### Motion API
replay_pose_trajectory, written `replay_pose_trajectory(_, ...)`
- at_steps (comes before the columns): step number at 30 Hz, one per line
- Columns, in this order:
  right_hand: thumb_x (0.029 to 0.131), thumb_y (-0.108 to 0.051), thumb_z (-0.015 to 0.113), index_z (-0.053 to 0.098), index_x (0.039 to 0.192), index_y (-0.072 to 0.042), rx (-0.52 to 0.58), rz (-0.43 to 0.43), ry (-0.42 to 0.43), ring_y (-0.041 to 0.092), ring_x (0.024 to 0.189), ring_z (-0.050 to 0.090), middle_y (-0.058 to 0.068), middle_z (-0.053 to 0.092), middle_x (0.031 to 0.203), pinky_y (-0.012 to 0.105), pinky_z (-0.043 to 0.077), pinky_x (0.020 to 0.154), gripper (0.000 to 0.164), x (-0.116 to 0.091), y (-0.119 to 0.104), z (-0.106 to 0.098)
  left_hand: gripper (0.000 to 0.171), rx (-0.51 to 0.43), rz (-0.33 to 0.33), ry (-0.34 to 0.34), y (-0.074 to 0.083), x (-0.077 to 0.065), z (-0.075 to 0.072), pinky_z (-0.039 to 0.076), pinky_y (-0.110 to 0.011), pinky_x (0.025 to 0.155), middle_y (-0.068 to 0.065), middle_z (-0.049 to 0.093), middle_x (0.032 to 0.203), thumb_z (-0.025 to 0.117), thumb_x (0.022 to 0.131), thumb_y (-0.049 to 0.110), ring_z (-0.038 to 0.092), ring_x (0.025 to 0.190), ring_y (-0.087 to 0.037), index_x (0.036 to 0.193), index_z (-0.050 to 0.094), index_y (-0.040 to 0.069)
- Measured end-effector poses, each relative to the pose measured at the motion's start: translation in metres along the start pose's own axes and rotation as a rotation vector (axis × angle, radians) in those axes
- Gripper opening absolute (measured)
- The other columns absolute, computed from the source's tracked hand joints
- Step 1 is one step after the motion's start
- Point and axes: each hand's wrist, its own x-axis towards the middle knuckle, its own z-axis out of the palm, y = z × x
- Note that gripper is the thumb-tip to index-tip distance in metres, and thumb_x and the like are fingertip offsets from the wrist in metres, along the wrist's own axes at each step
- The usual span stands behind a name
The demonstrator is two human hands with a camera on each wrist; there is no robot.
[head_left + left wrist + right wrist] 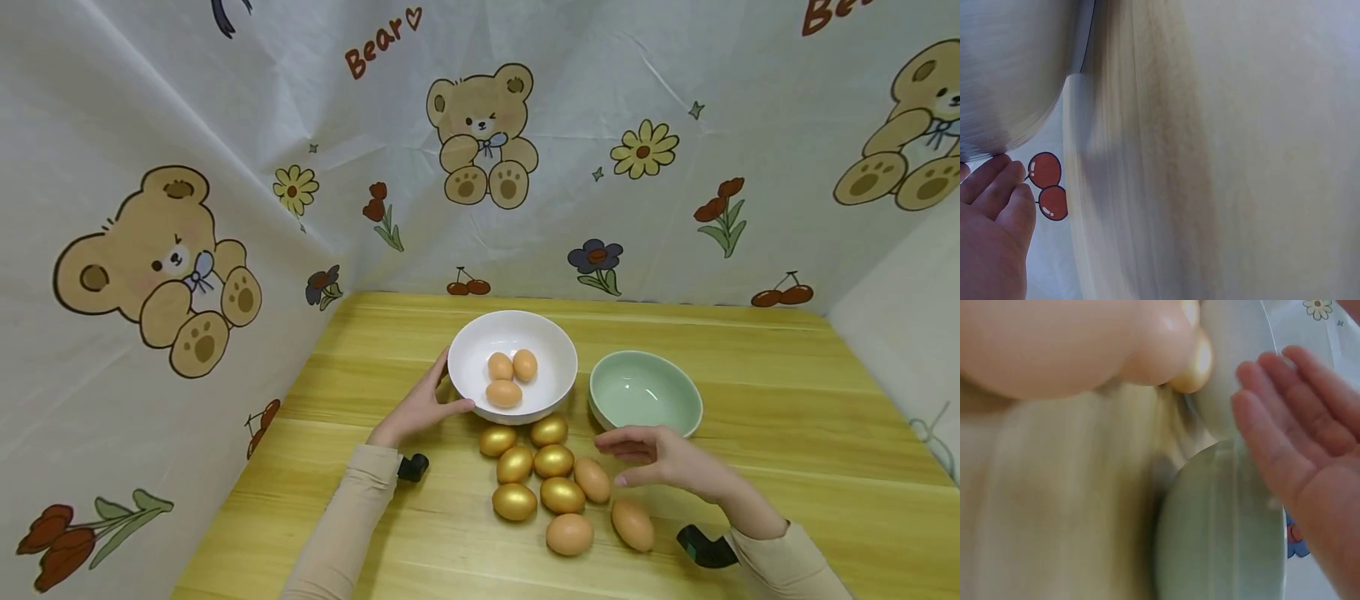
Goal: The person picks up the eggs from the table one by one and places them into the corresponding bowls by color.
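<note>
My left hand (420, 410) rests against the left side of a white bowl (465, 367), its thumb by the near rim. In the left wrist view its fingers (1013, 187) lie nearly straight beneath the curved bowl wall. Three brown eggs (504, 393) sit inside this bowl. My right hand (663, 457) hovers with nothing in it, between a brown egg (592, 481) and the light green bowl (678, 396). Its fingers (1272, 431) are loosely extended in the right wrist view. Several golden eggs (553, 461) lie in front of the white bowl.
Two more brown eggs (570, 535) lie at the near side of the group. The wooden table (787, 400) ends at a white cloth (555, 250) printed with bears and flowers. Another stretch of cloth rises along the left edge.
</note>
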Motion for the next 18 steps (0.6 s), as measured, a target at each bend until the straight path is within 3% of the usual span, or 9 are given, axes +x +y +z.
replay_pose_trajectory(8, 0.085, -0.007, 0.067, 0.046, 0.127, 0.012, 0.024, 0.059, 0.03, 0.029, 0.114, 0.051, 0.031, 0.048, 0.125, 0.022, 0.043, 0.091, 0.051, -0.025, 0.013, 0.007, 0.1, -0.019, 0.027, -0.003, 0.01, -0.003, -0.002, 0.021, -0.049, 0.106, -0.002, 0.013, 0.152, 0.074, 0.079, 0.035, 0.023, 0.134, -0.025, 0.15, 0.004, 0.021)
replay_pose_trajectory(14, 0.084, -0.01, 0.069, 0.044, 0.129, 0.013, 0.023, 0.108, 0.027, 0.038, 0.113, 0.05, 0.031, 0.047, 0.126, 0.025, 0.044, 0.09, 0.057, -0.036, 0.018, 0.011, 0.098, -0.026, 0.029, -0.032, 0.036, -0.01, -0.008, 0.021, -0.05, 0.106, -0.014, 0.013, 0.152, 0.073, 0.082, 0.025, 0.023, 0.134, -0.031, 0.15, 0.004, 0.009)
replay_pose_trajectory(18, 0.084, -0.01, 0.069, 0.043, 0.13, 0.013, 0.044, 0.14, 0.016, 0.04, 0.112, 0.05, 0.032, 0.046, 0.127, 0.024, 0.044, 0.089, 0.058, -0.04, 0.022, 0.013, 0.097, -0.019, 0.013, -0.037, 0.042, -0.013, -0.008, 0.021, -0.05, 0.106, -0.015, 0.013, 0.151, 0.072, 0.083, 0.022, 0.023, 0.134, -0.032, 0.149, 0.004, 0.007)
